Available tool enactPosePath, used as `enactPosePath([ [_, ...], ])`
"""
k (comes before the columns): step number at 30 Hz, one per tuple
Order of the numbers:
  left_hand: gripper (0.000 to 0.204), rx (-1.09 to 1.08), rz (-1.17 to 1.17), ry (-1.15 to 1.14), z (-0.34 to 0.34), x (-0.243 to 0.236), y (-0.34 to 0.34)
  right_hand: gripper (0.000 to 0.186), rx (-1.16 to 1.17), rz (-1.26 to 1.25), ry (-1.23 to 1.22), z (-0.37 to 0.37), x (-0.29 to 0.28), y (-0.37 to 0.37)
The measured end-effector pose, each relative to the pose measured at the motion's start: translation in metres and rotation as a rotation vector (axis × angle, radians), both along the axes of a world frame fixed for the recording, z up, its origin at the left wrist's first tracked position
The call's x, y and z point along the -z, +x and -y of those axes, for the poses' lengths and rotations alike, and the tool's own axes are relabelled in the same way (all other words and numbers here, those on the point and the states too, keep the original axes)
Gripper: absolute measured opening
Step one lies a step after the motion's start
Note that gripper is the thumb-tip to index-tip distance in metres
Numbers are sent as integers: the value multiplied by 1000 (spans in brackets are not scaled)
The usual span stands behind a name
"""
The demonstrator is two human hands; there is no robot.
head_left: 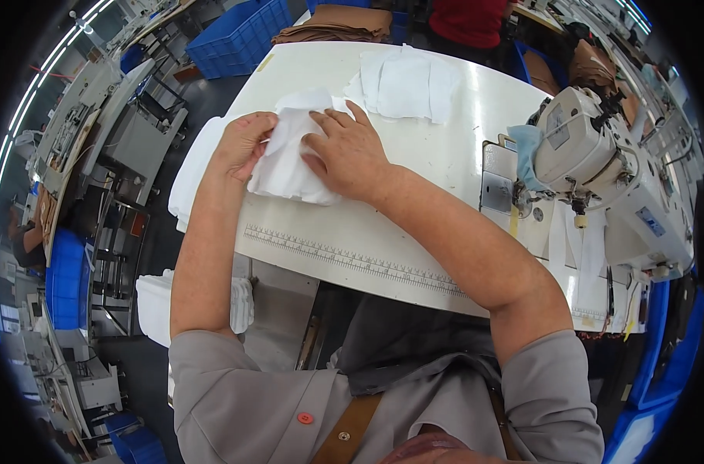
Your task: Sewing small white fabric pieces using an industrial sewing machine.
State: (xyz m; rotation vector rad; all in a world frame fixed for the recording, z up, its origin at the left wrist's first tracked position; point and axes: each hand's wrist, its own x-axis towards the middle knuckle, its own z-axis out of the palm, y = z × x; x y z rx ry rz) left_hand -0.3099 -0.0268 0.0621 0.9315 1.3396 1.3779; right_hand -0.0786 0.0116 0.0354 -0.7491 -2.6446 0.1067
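Observation:
A small piece of white cloth [294, 166] lies partly raised on the left of the white table, between my two hands. My left hand [246, 143] pinches its left edge between thumb and fingers. Across its right side rests my right hand [350, 151], with the fingers spread over the fabric. Whether more than one layer lies under the fingers I cannot tell. Further back on the tabletop is a loose pile of white cloth pieces [406, 83], apart from both hands.
To the right stands a sewing machine [591, 147] with light blue cloth on it. A printed ruler [352, 261] runs along the table's near edge. More white cloth [197, 174] hangs at the left edge; a white stack [155, 308] sits below. Blue crates [240, 39] stand behind.

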Motion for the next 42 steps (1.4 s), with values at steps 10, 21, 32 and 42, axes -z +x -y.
enactPosePath([
  [10, 33, -325, 297, 774, 41, -177, -104, 87, 132, 115, -177, -4, -4, 9],
  [21, 8, 499, -48, 243, 81, -11, 194, 66, 79, 86, -68, 80, 1, 166],
  [32, 30, 645, -801, 527, 111, -5, 262, 36, 225, -216, 1, 152, -11, 313],
  [42, 14, 547, -913, 282, 100, -23, 226, 32, 330, -269, 131, 145, -4, 338],
])
